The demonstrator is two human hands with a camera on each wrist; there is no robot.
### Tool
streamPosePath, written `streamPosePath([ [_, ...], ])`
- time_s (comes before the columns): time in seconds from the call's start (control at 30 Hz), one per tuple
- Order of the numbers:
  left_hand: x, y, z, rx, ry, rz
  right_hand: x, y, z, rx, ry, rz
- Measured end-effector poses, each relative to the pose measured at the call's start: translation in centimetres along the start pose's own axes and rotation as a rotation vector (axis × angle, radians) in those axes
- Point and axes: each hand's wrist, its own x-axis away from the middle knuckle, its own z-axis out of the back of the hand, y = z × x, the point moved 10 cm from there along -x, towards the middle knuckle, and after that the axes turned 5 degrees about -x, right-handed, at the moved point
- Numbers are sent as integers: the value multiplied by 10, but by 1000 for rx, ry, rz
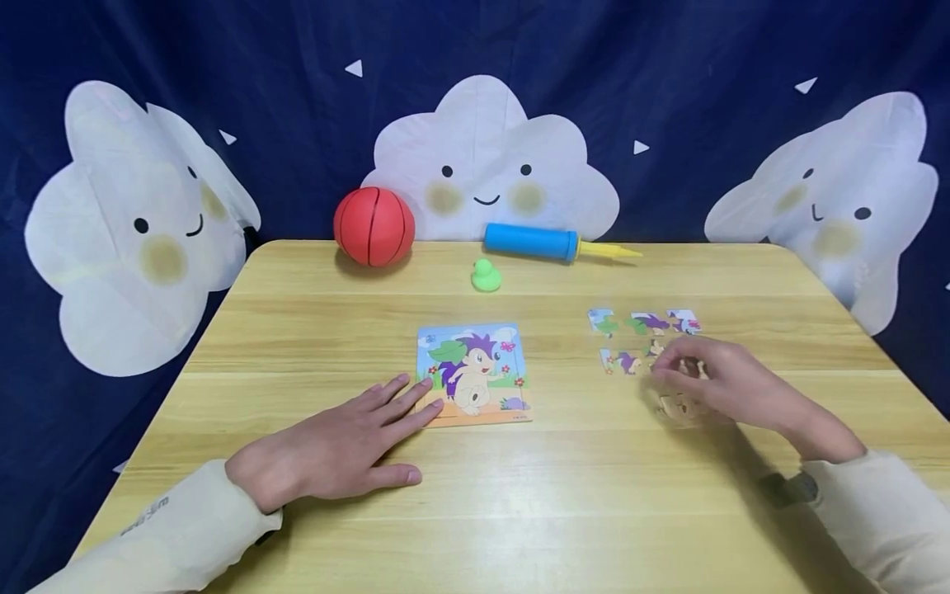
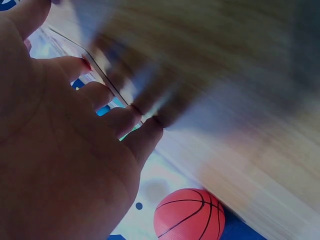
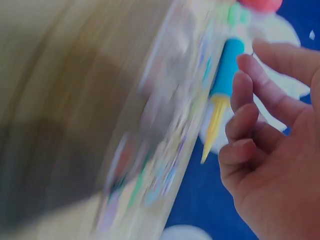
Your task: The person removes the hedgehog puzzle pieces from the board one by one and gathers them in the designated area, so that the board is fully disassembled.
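A puzzle board (image 1: 475, 338) with a purple-haired hedgehog picture lies flat on the table. My left hand (image 1: 334, 445) spreads its straight fingers over the board's lower left corner, thumb apart on the wood. To the right, loose puzzle pieces (image 1: 646, 322) lie in rough rows. Over the nearer pieces (image 1: 677, 406), partly hidden and blurred, hovers my right hand (image 1: 731, 384). Its fingers bend loosely, with thumb and index fingertips close together; in the right wrist view no piece shows between those fingertips (image 3: 245, 61).
A red basketball (image 1: 374, 227) stands at the table's back left. Near the back edge are a green toy duck (image 1: 486, 276) and a blue hand pump (image 1: 530, 241) with a yellow nozzle. Behind the wooden table (image 1: 519, 511) hangs a dark blue curtain (image 1: 297, 49) with smiling clouds.
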Motion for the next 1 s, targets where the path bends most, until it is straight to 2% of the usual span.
streamPosePath([
  [0.1, 1, 0, -1, -2, -2, 1, -13, -26, -12, -17, 10, 48],
  [0.27, 2, 0, -2, -7, 20, -8, -34, -61, -38, -65, -46, 66],
  [0.43, 2, 0, -2, -27, 35, -19, -54, -86, -64, -102, -106, 46],
  [0.63, 2, -2, 2, -8, 27, -12, -72, -116, -93, -134, -144, 98],
  [0.77, -1, -9, 9, 13, 31, 20, -80, -135, -109, -150, -160, 134],
  [1.0, -15, -29, 15, -7, 20, 82, -90, -160, -141, -85, -207, 185],
])
